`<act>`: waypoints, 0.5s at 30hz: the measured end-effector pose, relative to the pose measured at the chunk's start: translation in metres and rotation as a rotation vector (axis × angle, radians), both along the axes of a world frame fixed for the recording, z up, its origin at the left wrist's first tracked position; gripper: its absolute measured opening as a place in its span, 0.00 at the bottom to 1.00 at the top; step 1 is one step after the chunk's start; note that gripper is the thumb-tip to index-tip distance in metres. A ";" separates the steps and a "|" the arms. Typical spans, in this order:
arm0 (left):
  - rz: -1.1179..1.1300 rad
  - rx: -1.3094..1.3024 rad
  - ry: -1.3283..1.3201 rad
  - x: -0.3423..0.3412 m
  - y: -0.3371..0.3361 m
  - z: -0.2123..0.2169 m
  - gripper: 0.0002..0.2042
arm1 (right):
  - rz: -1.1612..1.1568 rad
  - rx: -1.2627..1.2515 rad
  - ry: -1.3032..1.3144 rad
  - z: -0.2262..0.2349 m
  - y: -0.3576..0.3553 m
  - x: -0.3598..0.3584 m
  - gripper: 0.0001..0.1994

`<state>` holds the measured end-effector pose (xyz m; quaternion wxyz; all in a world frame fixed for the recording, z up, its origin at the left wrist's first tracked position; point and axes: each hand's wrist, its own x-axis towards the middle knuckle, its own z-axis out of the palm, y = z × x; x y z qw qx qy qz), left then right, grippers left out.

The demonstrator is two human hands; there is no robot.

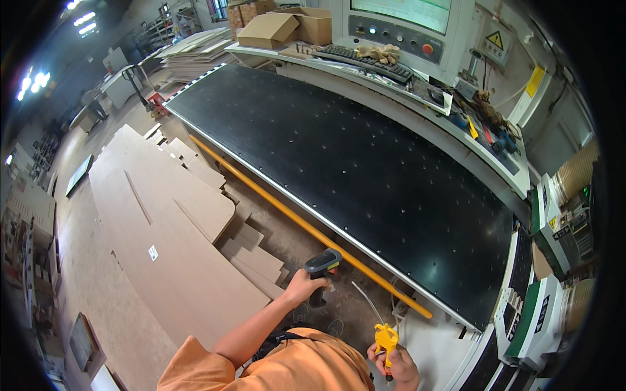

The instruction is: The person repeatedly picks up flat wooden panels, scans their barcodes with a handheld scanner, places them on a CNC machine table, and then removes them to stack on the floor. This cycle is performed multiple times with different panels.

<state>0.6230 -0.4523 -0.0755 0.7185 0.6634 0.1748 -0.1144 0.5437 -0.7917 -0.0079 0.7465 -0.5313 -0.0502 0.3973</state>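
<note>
My left hand (305, 287) is wrapped round the grip of a dark grey handheld barcode scanner (322, 262), held out over the gap between the stacked boards and the machine table. In my right hand (402, 369) is a yellow air blow gun (386, 337), its thin nozzle tube pointing up and to the left. Both hands are near the front edge of a long black machine table (306, 143) with small studs across its top. An orange rail (306, 225) runs along that edge, just beyond the scanner.
Large brown boards (163, 228) lie stacked on the left, with offcuts (251, 251) beside them. Behind the table, a shelf holds a keyboard (365, 63), gloves (381, 53) and cardboard boxes (268, 30). Hoses (574, 169) and white machine units stand right. A red pallet jack (156, 103) stands far left.
</note>
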 end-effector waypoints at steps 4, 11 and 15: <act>0.049 0.088 0.053 0.000 0.006 -0.001 0.09 | 0.112 -0.141 0.060 0.008 -0.001 -0.004 0.22; 0.144 0.002 0.089 -0.009 0.002 0.015 0.11 | 0.233 -0.204 0.268 0.015 -0.010 -0.003 0.14; 0.162 0.008 0.086 -0.014 0.001 0.022 0.11 | 0.015 -0.142 0.281 0.022 -0.010 -0.011 0.11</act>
